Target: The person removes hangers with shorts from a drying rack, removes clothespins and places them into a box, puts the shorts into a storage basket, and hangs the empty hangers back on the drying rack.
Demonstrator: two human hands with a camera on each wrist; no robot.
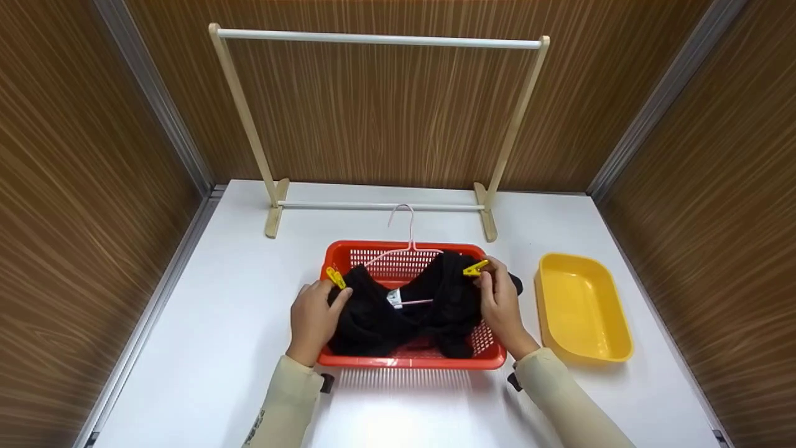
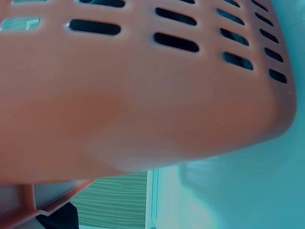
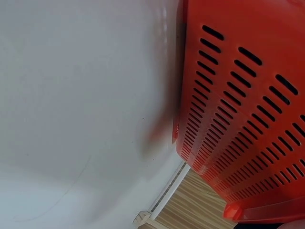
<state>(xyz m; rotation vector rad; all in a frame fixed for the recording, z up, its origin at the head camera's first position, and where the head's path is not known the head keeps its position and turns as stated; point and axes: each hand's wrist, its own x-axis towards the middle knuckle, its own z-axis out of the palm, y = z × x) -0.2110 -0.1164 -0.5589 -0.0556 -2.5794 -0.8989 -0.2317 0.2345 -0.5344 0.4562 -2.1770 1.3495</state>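
Observation:
In the head view a black garment [image 1: 373,320] lies over the red basket [image 1: 410,362], with a pink hanger [image 1: 411,233] inside it and the hook standing up past the rim. Yellow clips sit at both of its shoulders, the left clip [image 1: 336,278] and the right clip [image 1: 476,269]. My left hand [image 1: 314,317] pinches the garment's left shoulder beside its clip. My right hand [image 1: 500,305] holds the right shoulder, fingers at the clip. Both wrist views show mainly the outer wall of the basket [image 2: 119,105] [image 3: 228,95].
A wooden rack with a white top bar [image 1: 379,38] stands at the back of the white table [image 1: 249,267]. To the right of the basket is a yellow tray [image 1: 584,311]. Wood-patterned walls [image 1: 385,112] enclose the table at the back and sides.

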